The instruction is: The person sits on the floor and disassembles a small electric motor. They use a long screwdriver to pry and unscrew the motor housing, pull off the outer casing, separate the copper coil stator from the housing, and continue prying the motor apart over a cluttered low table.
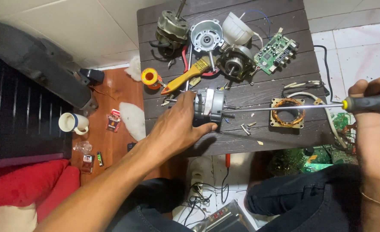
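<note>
At frame centre, the left hand (177, 129) is gripping a silver cylindrical metal motor (210, 104); at right, the right hand (376, 129) is clasping a long black-and-yellow-handled screwdriver (284, 108).

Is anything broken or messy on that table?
Yes. The fan motors are taken apart: the left hand grips a motor while the right hand pokes a long screwdriver into it. A bare copper coil, a loose green circuit board and small scraps lie scattered about.

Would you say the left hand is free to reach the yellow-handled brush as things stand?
Probably not at once: the left hand grips the motor. The brush lies just beyond it, uncovered, so reach is open once it lets go.
</note>
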